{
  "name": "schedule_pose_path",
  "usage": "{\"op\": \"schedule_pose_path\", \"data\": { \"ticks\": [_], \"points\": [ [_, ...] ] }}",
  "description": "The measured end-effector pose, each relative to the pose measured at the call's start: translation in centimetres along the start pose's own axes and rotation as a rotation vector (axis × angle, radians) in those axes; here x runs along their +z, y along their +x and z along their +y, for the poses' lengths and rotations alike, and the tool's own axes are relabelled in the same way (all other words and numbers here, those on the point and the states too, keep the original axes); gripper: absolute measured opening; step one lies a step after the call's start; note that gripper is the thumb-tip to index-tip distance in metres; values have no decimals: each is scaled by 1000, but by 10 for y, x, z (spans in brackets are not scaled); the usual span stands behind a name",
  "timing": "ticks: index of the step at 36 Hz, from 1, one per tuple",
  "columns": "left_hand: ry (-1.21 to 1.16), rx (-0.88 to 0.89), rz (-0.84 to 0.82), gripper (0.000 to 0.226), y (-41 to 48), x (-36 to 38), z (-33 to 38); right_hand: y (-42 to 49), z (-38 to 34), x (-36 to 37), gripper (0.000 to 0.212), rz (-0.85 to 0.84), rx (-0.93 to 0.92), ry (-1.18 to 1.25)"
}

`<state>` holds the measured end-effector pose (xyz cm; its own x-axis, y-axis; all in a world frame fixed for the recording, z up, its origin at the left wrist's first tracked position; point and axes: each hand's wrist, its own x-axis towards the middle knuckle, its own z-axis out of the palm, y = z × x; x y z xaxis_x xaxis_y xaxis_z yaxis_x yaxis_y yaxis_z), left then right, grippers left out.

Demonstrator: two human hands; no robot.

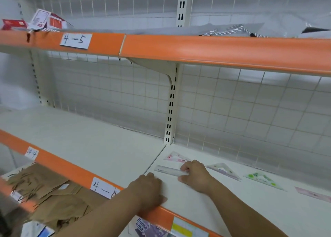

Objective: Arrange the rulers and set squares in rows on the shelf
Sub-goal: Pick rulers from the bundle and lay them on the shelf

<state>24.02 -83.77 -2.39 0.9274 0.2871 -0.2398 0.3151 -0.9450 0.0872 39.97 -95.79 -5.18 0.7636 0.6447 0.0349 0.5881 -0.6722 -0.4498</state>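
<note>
Shelf (89, 143) holds a clear ruler (166, 170), its right end pinched by the right hand (196, 176); left of the ruler rests the left hand (148, 190), fingers' curl unclear.

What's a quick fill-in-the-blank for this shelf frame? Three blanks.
1. The right hand grips a clear ___ lying on the shelf.
2. The left hand rests at the shelf's ___ front edge.
3. The label on the upper shelf reads ___.
Missing: ruler; orange; 4-5.
</note>
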Motion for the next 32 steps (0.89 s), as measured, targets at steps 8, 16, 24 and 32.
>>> {"op": "schedule_pose_path", "data": {
  "ticks": [8, 16, 24, 32],
  "points": [
    [14, -25, -9, 52, 6, 3, 1, 2, 2, -1, 41, -24, -2, 11],
    [31, -25, -10, 52, 5, 2, 2, 0, 1, -3, 41, -32, -2, -11],
    [88, -14, 4, 50, 5, 0, 3, -21, -4, -7, 39, 27, -12, -112],
    [162, 43, 75, 40, 9, -1, 12, -54, -7, -19, 39, 167, 2, -211]
  ]
}}
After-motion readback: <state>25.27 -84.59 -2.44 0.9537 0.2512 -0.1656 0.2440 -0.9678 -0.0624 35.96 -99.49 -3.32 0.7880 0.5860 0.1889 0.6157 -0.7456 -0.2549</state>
